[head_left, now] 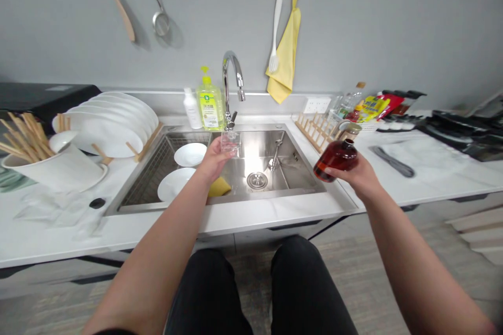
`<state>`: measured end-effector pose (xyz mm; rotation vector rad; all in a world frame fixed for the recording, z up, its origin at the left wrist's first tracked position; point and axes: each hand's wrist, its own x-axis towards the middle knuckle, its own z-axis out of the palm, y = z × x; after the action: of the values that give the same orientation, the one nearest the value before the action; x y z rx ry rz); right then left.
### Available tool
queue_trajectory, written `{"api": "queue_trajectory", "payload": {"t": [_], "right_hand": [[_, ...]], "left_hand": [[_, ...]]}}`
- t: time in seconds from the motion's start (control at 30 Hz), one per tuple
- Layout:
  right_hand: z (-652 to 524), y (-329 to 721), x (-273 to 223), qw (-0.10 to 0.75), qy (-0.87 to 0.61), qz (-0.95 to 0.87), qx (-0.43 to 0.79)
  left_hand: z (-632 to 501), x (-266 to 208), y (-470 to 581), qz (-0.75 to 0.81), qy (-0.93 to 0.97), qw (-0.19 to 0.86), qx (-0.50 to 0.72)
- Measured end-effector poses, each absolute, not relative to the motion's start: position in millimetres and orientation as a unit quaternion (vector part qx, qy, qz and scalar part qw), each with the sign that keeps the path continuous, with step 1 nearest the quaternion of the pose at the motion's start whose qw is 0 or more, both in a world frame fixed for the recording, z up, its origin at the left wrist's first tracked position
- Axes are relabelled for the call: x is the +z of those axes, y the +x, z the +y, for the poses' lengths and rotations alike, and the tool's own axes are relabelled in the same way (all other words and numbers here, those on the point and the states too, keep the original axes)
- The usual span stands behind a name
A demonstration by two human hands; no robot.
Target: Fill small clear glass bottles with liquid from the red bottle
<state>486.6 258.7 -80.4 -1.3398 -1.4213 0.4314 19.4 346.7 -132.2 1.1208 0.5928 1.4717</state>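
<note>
My left hand (215, 161) is closed around a small clear cup (231, 142), which it holds over the sink (251, 141) just below the faucet (231, 78). Over the counter right of the sink, my right hand (356, 171) grips a reddish-brown bottle (337, 158). The bottle leans, its uncapped mouth pointing up and to the right. A yellow sponge (219, 187) lies in the sink near my left wrist. Two white dishes, a far plate (190, 154) and a near plate (173, 183), rest on the left side of the sink.
Behind the sink stand a green-labelled pump bottle (210, 104) and a white bottle (192, 110). White plates fill a wooden rack (149, 141) at left, beside a white utensil holder (70, 170). A small wooden rack (310, 133) and several bottles and packets are at right.
</note>
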Motion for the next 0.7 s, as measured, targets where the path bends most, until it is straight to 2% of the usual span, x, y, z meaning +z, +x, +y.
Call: {"api": "queue_trajectory", "payload": {"t": [0.07,0.27,0.53,0.7], "right_hand": [[251,521,-92,0.532,-0.588,-0.576,0.199],[243,578,-127,0.554,-0.645,-0.504,0.151],[271,580,-150,0.585,-0.634,-0.466,0.198],[284,581,-151,0.548,-0.648,-0.497,0.181]], "left_hand": [[349,-134,19,0.253,0.478,0.565,0.623],[353,-135,20,0.265,0.476,0.569,0.616],[356,-139,19,0.273,0.490,0.560,0.610],[351,-135,20,0.276,0.501,0.551,0.608]]}}
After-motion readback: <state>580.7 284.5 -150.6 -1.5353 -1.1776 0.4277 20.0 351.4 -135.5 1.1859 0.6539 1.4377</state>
